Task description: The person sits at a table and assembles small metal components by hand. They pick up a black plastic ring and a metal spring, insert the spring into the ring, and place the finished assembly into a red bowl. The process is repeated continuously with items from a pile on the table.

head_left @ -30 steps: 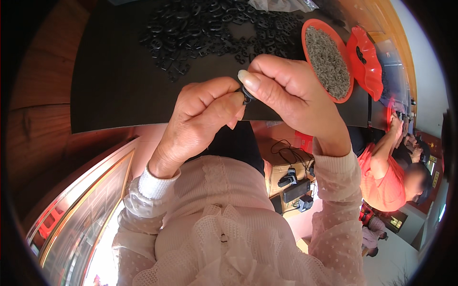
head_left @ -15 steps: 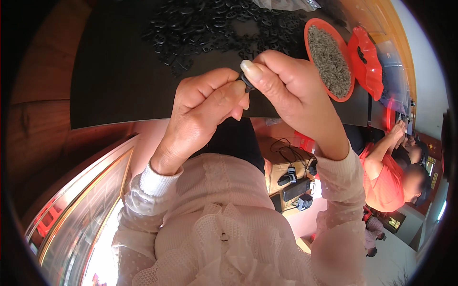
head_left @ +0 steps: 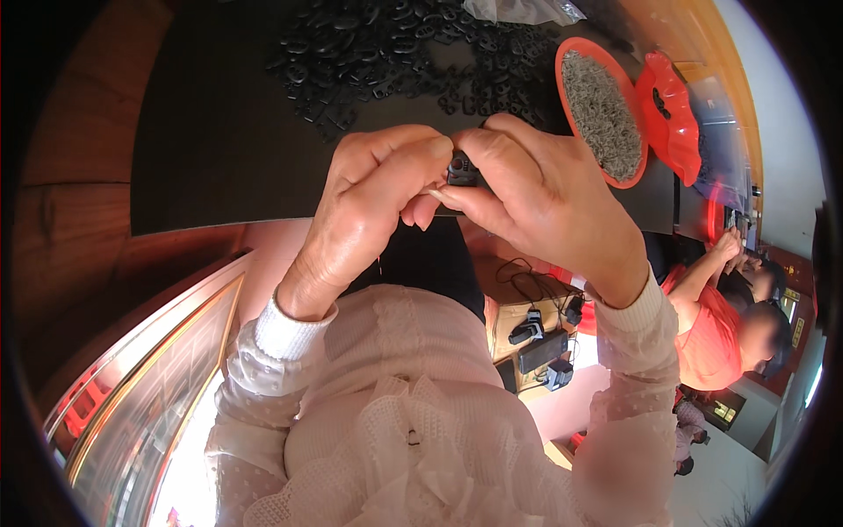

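We note one round orange dish (head_left: 634, 103) holding fine grey bits, and beside it one orange lid (head_left: 669, 114) with a few dark pieces on it. A heap of small black parts (head_left: 395, 53), too many to count, lies on the black mat (head_left: 219, 132). Both hands now sit lower in view than half a second ago. Left hand (head_left: 369, 202) and right hand (head_left: 536, 189) pinch one small black part (head_left: 463, 169) between their fingertips, above the mat's near edge.
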The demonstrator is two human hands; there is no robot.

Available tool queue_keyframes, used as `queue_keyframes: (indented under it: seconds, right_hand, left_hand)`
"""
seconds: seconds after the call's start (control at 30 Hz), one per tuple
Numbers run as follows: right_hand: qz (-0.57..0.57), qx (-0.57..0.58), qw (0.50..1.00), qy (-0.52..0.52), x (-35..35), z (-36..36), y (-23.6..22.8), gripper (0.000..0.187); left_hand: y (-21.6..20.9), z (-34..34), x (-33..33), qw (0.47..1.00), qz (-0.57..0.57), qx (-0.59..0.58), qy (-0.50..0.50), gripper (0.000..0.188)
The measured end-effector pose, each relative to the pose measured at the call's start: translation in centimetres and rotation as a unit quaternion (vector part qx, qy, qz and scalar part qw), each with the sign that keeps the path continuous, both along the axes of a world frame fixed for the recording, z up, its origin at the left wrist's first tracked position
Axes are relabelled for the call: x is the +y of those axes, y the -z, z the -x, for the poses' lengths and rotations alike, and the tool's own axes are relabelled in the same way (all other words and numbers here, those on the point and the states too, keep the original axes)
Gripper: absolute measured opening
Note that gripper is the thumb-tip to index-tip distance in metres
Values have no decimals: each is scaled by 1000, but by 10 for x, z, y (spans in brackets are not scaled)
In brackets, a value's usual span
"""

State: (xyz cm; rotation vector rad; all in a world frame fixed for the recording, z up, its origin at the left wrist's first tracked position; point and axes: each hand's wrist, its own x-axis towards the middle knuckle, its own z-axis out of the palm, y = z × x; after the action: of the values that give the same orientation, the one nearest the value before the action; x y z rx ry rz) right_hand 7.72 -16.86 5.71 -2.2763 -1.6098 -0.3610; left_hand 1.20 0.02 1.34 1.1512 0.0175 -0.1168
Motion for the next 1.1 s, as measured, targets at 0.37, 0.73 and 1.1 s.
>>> queue_keyframes:
  seconds: [0.37,0.73,1.1]
  right_hand:
    - [55,15,998,6,-3,4,-5,38]
    - [93,64,994,8,-6,9,-3,36]
    - [62,37,997,-23,1,7,1,36]
  left_hand:
    - [-6,-1,1,995,-89,-31,24,20]
    - [2,-1,-5,964,-188,-186,-6,18]
    - [16,-4,-2,927,-196,-314,-51,9]
